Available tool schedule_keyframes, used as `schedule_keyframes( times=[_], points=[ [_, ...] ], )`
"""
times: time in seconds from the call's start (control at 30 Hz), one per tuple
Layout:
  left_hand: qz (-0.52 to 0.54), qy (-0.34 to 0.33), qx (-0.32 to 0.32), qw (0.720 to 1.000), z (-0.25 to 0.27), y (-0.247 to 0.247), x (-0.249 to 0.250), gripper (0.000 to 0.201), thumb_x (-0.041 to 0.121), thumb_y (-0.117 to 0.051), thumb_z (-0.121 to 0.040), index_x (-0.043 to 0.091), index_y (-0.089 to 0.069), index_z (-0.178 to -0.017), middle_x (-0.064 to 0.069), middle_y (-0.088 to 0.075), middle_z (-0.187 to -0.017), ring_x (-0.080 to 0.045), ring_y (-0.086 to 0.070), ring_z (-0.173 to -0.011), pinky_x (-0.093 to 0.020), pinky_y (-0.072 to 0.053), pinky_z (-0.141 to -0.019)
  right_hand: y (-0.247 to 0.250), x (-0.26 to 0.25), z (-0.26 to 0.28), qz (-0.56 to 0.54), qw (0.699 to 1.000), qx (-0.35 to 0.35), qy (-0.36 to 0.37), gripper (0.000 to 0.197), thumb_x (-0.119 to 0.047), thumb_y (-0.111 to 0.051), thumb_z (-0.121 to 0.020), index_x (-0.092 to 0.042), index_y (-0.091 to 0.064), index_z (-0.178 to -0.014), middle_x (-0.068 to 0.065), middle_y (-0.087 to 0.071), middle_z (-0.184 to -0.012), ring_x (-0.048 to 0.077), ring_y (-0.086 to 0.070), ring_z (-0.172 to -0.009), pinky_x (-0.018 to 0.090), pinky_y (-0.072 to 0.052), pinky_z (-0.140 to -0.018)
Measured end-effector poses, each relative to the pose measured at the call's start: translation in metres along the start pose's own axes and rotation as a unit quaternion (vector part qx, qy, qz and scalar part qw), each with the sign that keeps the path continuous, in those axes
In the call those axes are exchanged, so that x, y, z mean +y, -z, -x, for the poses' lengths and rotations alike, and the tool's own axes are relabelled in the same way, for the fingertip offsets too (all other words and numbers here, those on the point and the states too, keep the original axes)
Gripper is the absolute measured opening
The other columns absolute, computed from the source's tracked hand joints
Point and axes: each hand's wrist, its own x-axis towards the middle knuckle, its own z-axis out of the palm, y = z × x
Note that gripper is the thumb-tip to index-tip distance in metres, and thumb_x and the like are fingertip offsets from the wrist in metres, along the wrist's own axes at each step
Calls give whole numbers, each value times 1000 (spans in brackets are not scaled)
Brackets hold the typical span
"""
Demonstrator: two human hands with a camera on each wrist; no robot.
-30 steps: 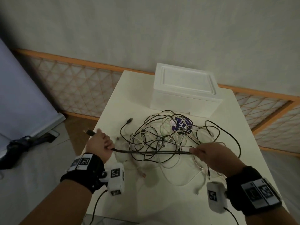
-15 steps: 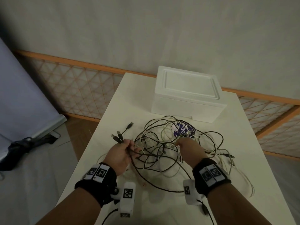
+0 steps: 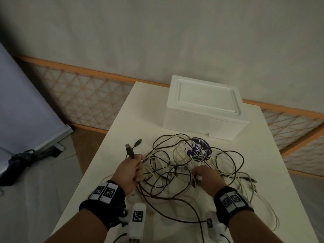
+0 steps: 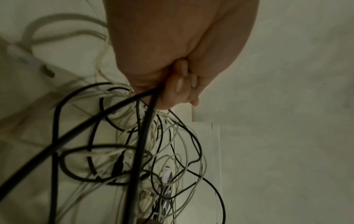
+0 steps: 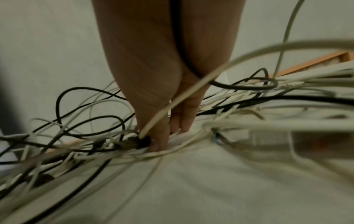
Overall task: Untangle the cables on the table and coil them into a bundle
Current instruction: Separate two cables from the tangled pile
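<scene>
- The left hand [image 3: 128, 170] is fisted round a black cable [image 4: 141, 145], its USB plug [image 3: 129, 150] sticking up past the knuckles.
- The right hand [image 3: 206, 178] reaches into the tangle of cables [image 3: 189, 165], fingers [image 5: 184, 119] pointing down among the strands; whether they pinch one, I cannot tell.
- Black and white cables lie heaped mid-worktop [image 3: 122, 130], between both hands, loops trailing to the right edge.
- A purple wrapper [image 3: 199, 148] sits under the far loops.
- A white foam box [image 3: 203, 109] stands just behind the heap.
</scene>
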Motion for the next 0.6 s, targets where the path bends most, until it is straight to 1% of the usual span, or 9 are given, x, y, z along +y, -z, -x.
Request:
schedule_keyframes(
  times=[0.07, 0.13, 0.23, 0.3, 0.4, 0.47, 0.5, 0.57, 0.6],
  points=[
    [-21, 5, -7, 1000, -1, -7, -5, 19, 16, -38, -102, 8, -51, -90, 5, -30, -48, -7, -22, -36, -18, -20, -36, 0, 2, -1, -6, 1000, 6, 11, 31, -8, -59, -80, -20, -69, -107, 0, -65, -110, 19, -59, -105, 23, -43, -87],
    [-56, 8, -15, 998, 0, -11, -10, 20, 17, -39, -102, 7, -52, -91, 6, -31, -48, -7, -22, -36, -18, -19, -37, 3, 1, 0, -47, 998, 38, 1, 31, -9, -60, -82, -21, -69, -109, -1, -67, -107, 17, -60, -102, 23, -44, -85],
    [-82, 7, 5, 997, 1, -6, -17, 20, 17, -40, -102, 7, -55, -92, 6, -32, -47, -6, -23, -36, -18, -19, -37, 8, -3, 5, -57, 990, 129, -8, 34, -13, -58, -86, -22, -59, -118, -4, -68, -104, 17, -59, -99, 27, -45, -83],
    [-74, 13, 33, 997, 0, 4, -19, 20, 16, -41, -101, 7, -56, -91, 5, -31, -49, -7, -23, -36, -18, -19, -36, 14, -7, 11, -93, 980, 177, 13, 28, -13, -59, -87, -21, -54, -113, -3, -68, -100, 19, -60, -94, 33, -49, -81],
    [-60, 12, 61, 996, 0, 18, -20, 19, 16, -42, -101, 7, -55, -90, 5, -31, -48, -7, -22, -35, -17, -19, -36, 31, -17, 16, -148, 969, 193, 33, 12, -9, -51, -91, -18, -49, -99, -1, -66, -90, 21, -62, -80, 37, -51, -73],
    [-50, 5, 68, 996, 1, 23, -19, 17, 15, -42, -100, 7, -55, -92, 5, -31, -49, -7, -22, -36, -17, -19, -36, 43, -25, 17, -178, 962, 198, 55, 11, -5, -48, -91, -16, -48, -92, 2, -65, -81, 20, -63, -72, 38, -51, -68],
    [-47, 2, 67, 997, 2, 23, -18, 16, 15, -43, -100, 7, -55, -93, 5, -30, -50, -7, -21, -36, -17, -19, -36, 49, -30, 18, -204, 957, 194, 62, 12, -5, -50, -91, -16, -49, -90, 2, -65, -78, 16, -64, -69, 36, -52, -68],
    [-53, -11, 52, 997, 7, 18, -16, 17, 16, -44, -100, 7, -56, -93, 5, -31, -50, -7, -22, -37, -19, -19, -37, 57, -42, 22, -241, 950, 186, 70, 14, -8, -57, -90, -18, -50, -83, -4, -64, -70, 3, -61, -59, 17, -49, -62],
    [-61, -20, 39, 997, 9, 14, -16, 18, 16, -45, -100, 7, -58, -91, 4, -32, -51, -7, -23, -38, -20, -20, -38, 60, -49, 23, -250, 947, 186, 72, 15, -9, -60, -89, -18, -51, -81, -6, -63, -67, 1, -59, -56, 9, -44, -57]
  ],
)
